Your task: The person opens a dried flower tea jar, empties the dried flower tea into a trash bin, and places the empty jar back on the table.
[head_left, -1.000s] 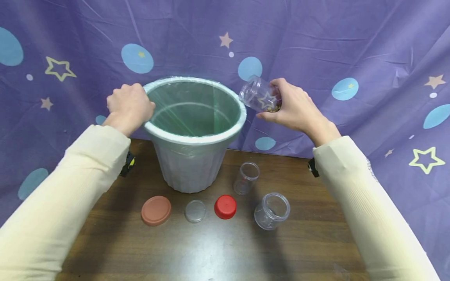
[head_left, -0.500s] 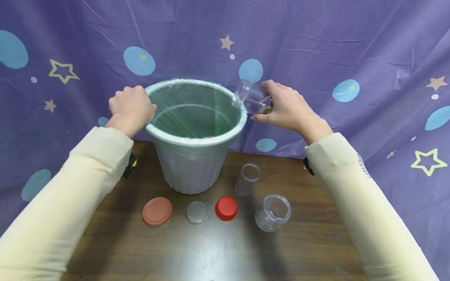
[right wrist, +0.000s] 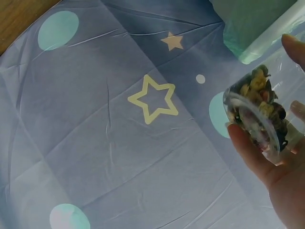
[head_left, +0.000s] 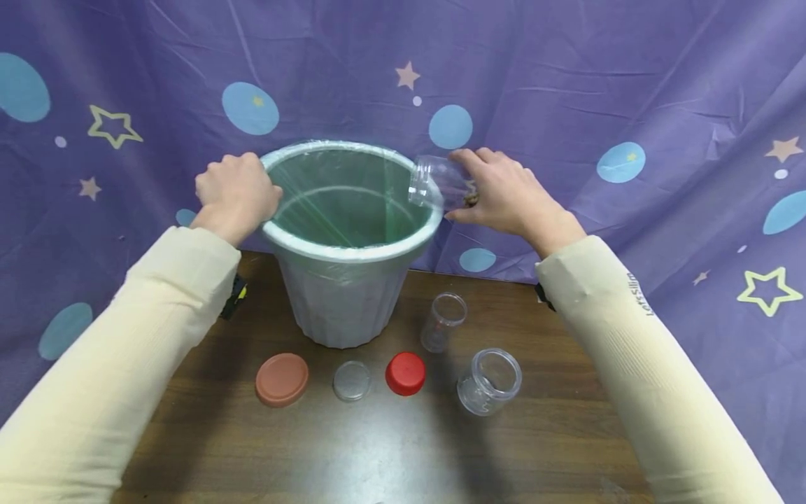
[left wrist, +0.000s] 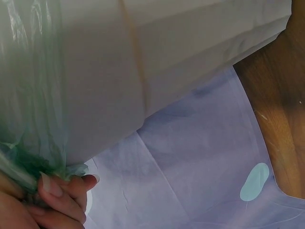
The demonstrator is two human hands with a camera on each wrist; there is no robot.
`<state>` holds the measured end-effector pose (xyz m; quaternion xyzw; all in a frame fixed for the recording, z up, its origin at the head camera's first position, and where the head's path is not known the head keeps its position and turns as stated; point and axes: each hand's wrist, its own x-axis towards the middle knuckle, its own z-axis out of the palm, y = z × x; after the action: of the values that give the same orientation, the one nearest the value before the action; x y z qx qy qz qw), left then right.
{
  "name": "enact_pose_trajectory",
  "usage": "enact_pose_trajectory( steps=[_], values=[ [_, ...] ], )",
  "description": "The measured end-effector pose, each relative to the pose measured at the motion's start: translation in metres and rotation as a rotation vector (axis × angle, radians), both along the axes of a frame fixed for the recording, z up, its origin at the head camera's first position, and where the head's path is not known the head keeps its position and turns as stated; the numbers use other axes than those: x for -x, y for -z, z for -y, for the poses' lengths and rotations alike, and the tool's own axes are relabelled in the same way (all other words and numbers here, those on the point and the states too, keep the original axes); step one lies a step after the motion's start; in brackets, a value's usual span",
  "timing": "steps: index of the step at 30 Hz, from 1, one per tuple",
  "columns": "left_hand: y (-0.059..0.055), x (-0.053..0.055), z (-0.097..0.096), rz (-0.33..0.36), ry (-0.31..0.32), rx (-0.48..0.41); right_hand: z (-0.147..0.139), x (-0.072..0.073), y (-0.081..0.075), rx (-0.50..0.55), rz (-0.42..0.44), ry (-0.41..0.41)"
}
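My left hand (head_left: 236,190) grips the left rim of a pale trash can (head_left: 343,294), its fingers curled over the edge. In the left wrist view those fingers clutch the gathered green plastic bag (left wrist: 43,157) that lines the can. My right hand (head_left: 510,199) holds a clear plastic jar (head_left: 441,182) by its base end, tipped on its side with the mouth over the can's right rim. Dried bits of yellow, green and dark brown, like dried flowers or tea (right wrist: 262,102), lie at the jar's bottom end in the right wrist view.
On the wooden table (head_left: 302,455) before the can lie a terracotta-coloured lid (head_left: 282,379), a clear lid (head_left: 352,381) and a red cap (head_left: 406,373). A slim clear jar (head_left: 443,322) and a wider clear jar (head_left: 488,383) stand at right. A purple patterned cloth (head_left: 535,84) hangs behind.
My right hand has moved left and slightly down, bringing the jar's mouth from beside the can to over its rim. The jar now lies closer to level. My left hand keeps its grip.
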<state>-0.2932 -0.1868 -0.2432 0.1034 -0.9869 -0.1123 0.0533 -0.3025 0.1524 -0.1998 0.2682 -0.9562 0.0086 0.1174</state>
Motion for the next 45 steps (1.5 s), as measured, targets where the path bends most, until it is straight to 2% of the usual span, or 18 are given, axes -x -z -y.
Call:
enact_pose_trajectory(
  steps=[9,15,32,45],
  values=[
    [0.0,-0.001,0.001,-0.001,-0.005,-0.005,0.006,0.0,0.006,-0.07,-0.038,-0.028],
    [-0.001,-0.001,0.0,-0.001,-0.003,-0.012,0.008,-0.001,0.009,-0.081,-0.069,-0.043],
    [-0.001,0.0,0.001,0.005,-0.003,-0.01,0.008,-0.004,0.008,-0.104,-0.197,-0.186],
    [-0.001,0.0,0.0,0.009,-0.008,-0.006,0.013,-0.007,0.011,-0.1,-0.221,-0.184]
  ],
)
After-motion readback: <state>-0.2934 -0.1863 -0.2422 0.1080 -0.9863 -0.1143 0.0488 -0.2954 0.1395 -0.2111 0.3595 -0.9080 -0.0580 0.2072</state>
